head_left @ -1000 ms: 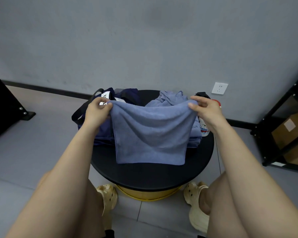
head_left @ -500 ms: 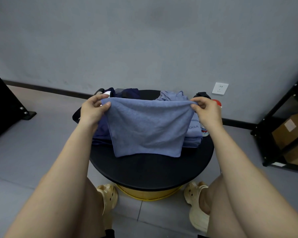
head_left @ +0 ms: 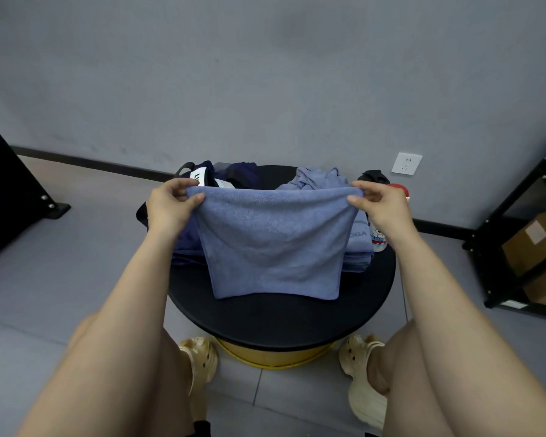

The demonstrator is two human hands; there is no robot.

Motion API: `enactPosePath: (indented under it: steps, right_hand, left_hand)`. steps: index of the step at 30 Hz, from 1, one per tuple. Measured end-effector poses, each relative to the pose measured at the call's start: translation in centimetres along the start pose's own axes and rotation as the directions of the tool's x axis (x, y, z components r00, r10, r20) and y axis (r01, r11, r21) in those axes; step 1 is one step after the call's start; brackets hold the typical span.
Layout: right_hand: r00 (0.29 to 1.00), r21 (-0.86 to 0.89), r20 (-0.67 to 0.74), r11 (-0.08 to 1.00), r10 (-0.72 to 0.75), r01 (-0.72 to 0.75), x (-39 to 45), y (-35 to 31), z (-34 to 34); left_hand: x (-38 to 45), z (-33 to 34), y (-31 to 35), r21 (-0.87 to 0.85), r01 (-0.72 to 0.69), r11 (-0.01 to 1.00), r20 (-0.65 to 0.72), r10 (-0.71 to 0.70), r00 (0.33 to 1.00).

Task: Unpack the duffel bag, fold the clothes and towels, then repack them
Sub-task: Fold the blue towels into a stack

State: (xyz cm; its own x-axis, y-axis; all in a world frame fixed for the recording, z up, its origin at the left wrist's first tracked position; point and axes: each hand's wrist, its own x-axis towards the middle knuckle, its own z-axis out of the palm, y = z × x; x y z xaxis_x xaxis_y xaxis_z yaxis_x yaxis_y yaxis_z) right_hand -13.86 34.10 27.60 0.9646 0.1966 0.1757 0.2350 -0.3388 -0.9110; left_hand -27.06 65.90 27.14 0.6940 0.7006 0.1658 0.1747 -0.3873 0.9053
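- the round black table (head_left: 281,323) sat at the centre of the view on a yellow base (head_left: 265,357), with grey wall behind it at twelve o'clock.
- a black shelf rack (head_left: 517,234) holding a cardboard box (head_left: 536,244) stood at three o'clock from the table; another dark frame (head_left: 10,197) stood at nine o'clock.
- the blue towel (head_left: 275,244) hung doubled over the middle of the table, its top edge stretched level between both hands, its lower edge reaching down toward the tabletop at six o'clock.
- the navy duffel bag (head_left: 186,241) lay on the table at ten o'clock, partly behind the towel, a white label showing near its strap.
- a pile of folded blue cloth (head_left: 356,247) lay at two o'clock, with crumpled blue fabric (head_left: 316,179) behind it.
- the left hand (head_left: 171,206) pinched the towel's upper left corner between thumb and curled fingers.
- the right hand (head_left: 382,206) pinched the upper right corner the same way.
- cream clogs (head_left: 202,364) showed at six o'clock beneath the table.
- a small bottle (head_left: 379,238) with a cartoon print stood at three o'clock, just beside the pile.
- a white wall socket (head_left: 406,164) sat at one o'clock.
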Motion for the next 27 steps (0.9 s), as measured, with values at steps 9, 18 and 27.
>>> enactPosePath:
  steps: [9,18,27]
  right_hand:
    - [0.987,-0.265,-0.105,0.96,-0.123,0.091,-0.5,0.3,-0.1]
    - [0.978,-0.264,-0.161,0.961,-0.129,0.084,-1.8,0.2,-0.5]
    - [0.98,-0.192,-0.157,0.977,-0.127,0.095,-3.2,0.7,-2.3]
  left_hand:
    - [-0.5,-0.3,-0.1,0.178,-0.069,0.982,-0.017,0.073,0.997]
    - [-1.4,-0.9,-0.3,0.052,-0.09,0.995,0.041,0.088,0.995]
    - [-4.2,-2.2,0.6,-0.315,-0.049,0.948,0.108,0.087,0.99]
